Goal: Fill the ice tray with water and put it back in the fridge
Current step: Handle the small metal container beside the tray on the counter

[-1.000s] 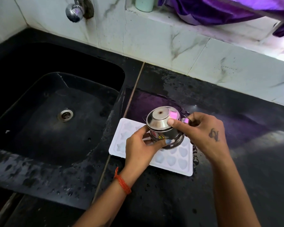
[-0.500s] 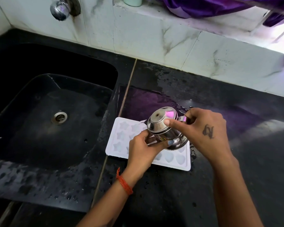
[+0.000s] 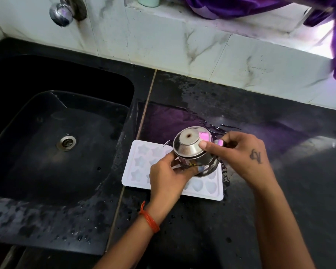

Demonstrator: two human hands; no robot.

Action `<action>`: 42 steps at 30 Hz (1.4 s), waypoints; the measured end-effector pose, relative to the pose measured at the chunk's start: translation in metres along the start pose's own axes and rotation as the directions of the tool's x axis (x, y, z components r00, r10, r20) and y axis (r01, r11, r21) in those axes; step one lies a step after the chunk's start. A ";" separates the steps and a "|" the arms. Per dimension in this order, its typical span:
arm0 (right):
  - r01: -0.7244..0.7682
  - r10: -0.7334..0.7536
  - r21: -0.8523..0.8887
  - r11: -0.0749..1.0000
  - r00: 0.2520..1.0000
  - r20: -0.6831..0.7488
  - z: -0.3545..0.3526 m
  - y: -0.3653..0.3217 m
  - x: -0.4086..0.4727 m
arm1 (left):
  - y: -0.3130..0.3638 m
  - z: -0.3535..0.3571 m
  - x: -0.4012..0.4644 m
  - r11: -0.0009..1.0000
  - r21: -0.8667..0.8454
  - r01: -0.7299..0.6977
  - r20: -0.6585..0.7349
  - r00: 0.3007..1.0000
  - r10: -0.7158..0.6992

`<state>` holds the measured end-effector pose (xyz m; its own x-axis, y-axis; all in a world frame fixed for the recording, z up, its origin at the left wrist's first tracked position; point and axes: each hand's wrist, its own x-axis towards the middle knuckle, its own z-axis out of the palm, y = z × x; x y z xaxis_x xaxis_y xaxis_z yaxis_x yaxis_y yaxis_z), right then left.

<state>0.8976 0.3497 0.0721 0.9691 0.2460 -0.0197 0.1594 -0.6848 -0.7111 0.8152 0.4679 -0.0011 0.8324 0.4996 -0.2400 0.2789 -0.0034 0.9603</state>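
A white plastic ice tray [image 3: 138, 167] lies flat on the wet black stone tabletop [image 3: 279, 191], just right of the black sink [image 3: 47, 152]. Its moulded cavities are star-shaped on the left and heart-shaped on the right; whether they hold water cannot be told. Above the tray, a polished steel cup [image 3: 192, 150] is tipped nearly upside down, its round base facing the camera with a small dark spot at the centre and a sticker on its side. The left hand [image 3: 167, 177] curls its fingers [image 3: 200, 168] closed around the cup's lower body from the near side. The right hand [image 3: 241, 152], tattooed on its back, presses its thumb on the cup's base while the other fingers close around the handle side. Beads of water dot the sink's rim and a puddle shines behind the tray. A chrome tap [image 3: 61, 13] juts from the veined white marble wall [image 3: 163, 45].
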 end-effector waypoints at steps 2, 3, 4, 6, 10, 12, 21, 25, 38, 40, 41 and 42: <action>-0.014 0.015 0.027 1.000 1.000 -0.001 -0.001 0.003 0.001 | 0.002 0.001 0.000 1.000 0.007 -0.001 0.006 1.000 0.000; -0.019 0.019 0.031 0.999 1.000 -0.006 -0.002 0.005 0.000 | 0.002 0.002 0.000 1.000 0.009 -0.002 0.011 1.000 0.002; -0.022 0.023 0.030 0.999 1.000 -0.012 -0.003 0.006 0.000 | 0.003 0.003 -0.001 1.000 0.013 -0.004 0.016 1.000 0.004; -0.027 0.027 0.023 0.999 0.999 -0.027 -0.005 0.007 -0.001 | 0.003 0.006 -0.001 1.000 0.022 -0.006 0.026 1.000 0.006; 0.001 -0.002 -0.049 0.999 0.999 -0.032 -0.012 0.004 -0.005 | 0.001 0.013 -0.002 1.000 -0.015 0.009 0.057 0.998 -0.009; 0.018 -0.022 -0.100 0.995 0.999 -0.038 -0.015 0.002 -0.007 | 0.000 0.016 -0.003 0.999 -0.030 0.012 0.073 0.997 -0.010; 0.054 -0.071 -0.240 0.969 0.995 -0.065 -0.019 -0.006 -0.011 | -0.006 0.025 -0.003 0.998 -0.059 0.036 0.112 0.993 -0.029; 0.052 -0.078 -0.282 0.958 0.994 -0.082 -0.019 -0.008 -0.011 | -0.006 0.026 -0.003 0.994 -0.096 0.048 0.128 0.991 -0.035; -0.012 0.012 0.002 1.000 0.997 -0.071 -0.022 0.017 -0.007 | 0.000 0.029 -0.005 0.999 0.027 -0.021 0.031 0.999 0.020; -0.058 0.063 0.085 0.995 0.996 -0.062 -0.022 0.022 -0.005 | 0.002 0.030 -0.005 0.998 0.049 -0.033 0.027 0.999 0.032; -0.073 0.080 0.107 0.991 0.995 -0.058 -0.022 0.024 -0.005 | 0.003 0.030 -0.005 0.998 0.055 -0.036 0.030 0.999 0.035; -0.082 0.089 0.118 0.990 0.994 -0.058 -0.022 0.026 -0.005 | 0.004 0.030 -0.005 0.998 0.056 -0.039 0.037 0.999 0.037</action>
<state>0.9007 0.3159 0.0692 0.9887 0.1438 -0.0418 0.0565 -0.6168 -0.7851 0.8263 0.4390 -0.0005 0.8592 0.4667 -0.2095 0.2727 -0.0713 0.9594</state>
